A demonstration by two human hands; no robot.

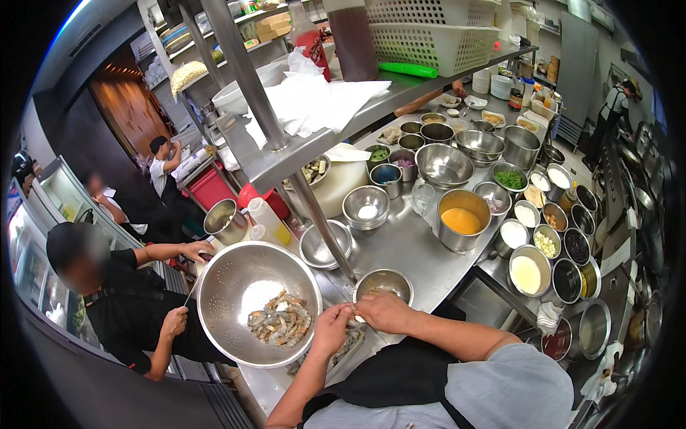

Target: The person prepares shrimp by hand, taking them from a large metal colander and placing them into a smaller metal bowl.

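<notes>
My left hand and my right hand meet fingertip to fingertip, pinching a small raw shrimp that the fingers mostly hide. Just beyond them stands a small steel bowl, its front part covered by my right hand. Left of my hands, a large steel colander holds a heap of raw, shell-on shrimp. Below my left wrist lies a tray with more greyish shrimp, partly hidden by my forearm.
A steel shelf post rises close beyond the bowl. Nested steel bowls and a pot of orange sauce stand farther back. Several ingredient containers crowd the right. At left, a co-worker holds a knife beside the colander.
</notes>
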